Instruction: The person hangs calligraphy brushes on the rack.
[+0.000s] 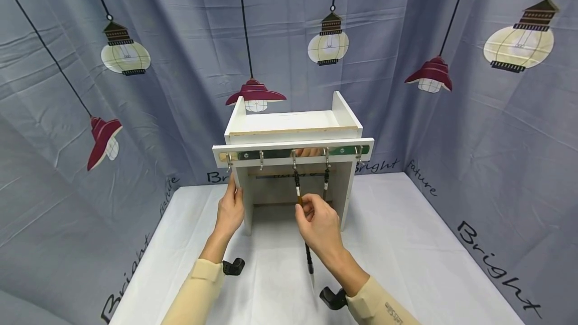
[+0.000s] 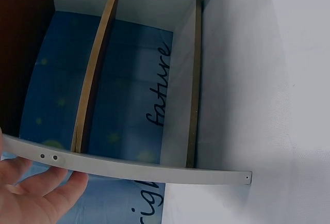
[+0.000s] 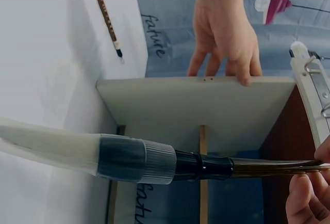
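A white wooden rack [image 1: 293,139] stands on the table, with a row of metal hooks along its front rail. My left hand [image 1: 231,212] holds its left side panel, fingers on the outer face and the thumb over the front edge. My right hand [image 1: 319,219] pinches the brown handle of a writing brush [image 3: 216,166], whose upper end meets the middle hook. The brush's pale bristles [image 3: 51,142] point down. One hook to the right hangs a second brush [image 1: 326,184], its lower part hidden behind my right hand.
White cloth covers the table [image 1: 406,245]. Another thin brush [image 3: 105,17] shows against white in the right wrist view. Two wooden crossbars [image 2: 95,69] span the rack's inside. Behind stands a blue-grey curtain [image 1: 189,54] with printed lamps.
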`<state>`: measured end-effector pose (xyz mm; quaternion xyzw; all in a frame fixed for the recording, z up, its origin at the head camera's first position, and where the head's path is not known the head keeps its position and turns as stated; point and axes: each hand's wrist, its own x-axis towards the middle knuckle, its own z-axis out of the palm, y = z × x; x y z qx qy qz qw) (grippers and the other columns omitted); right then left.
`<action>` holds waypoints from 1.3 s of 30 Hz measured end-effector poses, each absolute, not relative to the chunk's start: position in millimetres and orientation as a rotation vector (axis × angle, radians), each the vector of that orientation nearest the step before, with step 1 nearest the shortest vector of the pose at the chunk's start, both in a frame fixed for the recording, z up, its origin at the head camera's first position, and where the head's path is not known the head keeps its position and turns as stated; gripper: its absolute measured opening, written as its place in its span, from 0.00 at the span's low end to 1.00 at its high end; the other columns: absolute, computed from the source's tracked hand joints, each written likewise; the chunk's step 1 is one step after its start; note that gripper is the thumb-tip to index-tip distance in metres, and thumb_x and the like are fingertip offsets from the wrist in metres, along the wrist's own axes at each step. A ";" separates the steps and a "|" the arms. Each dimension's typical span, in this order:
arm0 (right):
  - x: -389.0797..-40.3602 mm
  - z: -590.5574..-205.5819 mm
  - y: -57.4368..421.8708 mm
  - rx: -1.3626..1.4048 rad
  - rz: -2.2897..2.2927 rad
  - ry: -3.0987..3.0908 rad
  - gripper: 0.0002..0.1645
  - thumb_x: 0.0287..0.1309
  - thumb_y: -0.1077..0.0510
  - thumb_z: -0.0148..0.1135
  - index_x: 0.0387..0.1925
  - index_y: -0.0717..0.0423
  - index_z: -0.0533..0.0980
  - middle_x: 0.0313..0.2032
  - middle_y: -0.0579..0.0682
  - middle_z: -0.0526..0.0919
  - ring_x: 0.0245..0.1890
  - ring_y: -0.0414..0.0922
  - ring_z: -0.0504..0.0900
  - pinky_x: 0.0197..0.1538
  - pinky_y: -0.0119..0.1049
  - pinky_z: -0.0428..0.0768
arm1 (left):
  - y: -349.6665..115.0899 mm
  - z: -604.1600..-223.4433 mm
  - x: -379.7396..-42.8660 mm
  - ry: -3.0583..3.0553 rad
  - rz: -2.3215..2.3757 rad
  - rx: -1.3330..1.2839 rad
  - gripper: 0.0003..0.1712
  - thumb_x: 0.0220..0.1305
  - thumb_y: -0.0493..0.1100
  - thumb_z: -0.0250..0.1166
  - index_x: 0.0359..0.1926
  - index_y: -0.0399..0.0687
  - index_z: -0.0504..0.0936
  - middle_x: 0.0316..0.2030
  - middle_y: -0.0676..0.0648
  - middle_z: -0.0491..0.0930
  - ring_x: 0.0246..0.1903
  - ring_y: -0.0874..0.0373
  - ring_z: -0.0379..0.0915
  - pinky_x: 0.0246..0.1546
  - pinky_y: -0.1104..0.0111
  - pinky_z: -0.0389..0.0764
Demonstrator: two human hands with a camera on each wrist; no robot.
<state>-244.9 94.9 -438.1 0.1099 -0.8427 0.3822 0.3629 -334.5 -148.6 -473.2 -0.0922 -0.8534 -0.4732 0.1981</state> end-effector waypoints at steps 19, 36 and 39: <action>-263.8 -454.3 92.8 0.254 0.957 -2.205 0.07 0.60 0.60 0.72 0.39 0.56 0.81 0.27 0.47 0.85 0.20 0.36 0.79 0.29 0.36 0.79 | -148.5 -474.5 -335.7 -2.389 -1.318 -0.263 0.35 0.84 0.46 0.46 0.84 0.60 0.46 0.75 0.35 0.64 0.68 0.35 0.69 0.62 0.40 0.75; -295.2 -456.9 85.7 0.225 0.993 -2.275 0.06 0.61 0.58 0.69 0.36 0.55 0.80 0.30 0.49 0.88 0.25 0.41 0.83 0.34 0.42 0.82 | -149.9 -474.0 -334.8 -2.389 -1.324 -0.250 0.34 0.84 0.47 0.46 0.84 0.56 0.48 0.75 0.36 0.65 0.68 0.35 0.70 0.63 0.41 0.75; -298.7 -458.1 84.9 0.224 0.997 -2.278 0.06 0.61 0.58 0.69 0.35 0.55 0.79 0.30 0.50 0.88 0.26 0.42 0.84 0.34 0.43 0.82 | -149.4 -474.1 -334.1 -2.400 -1.309 -0.250 0.34 0.84 0.47 0.46 0.84 0.57 0.48 0.74 0.35 0.66 0.67 0.34 0.71 0.61 0.40 0.76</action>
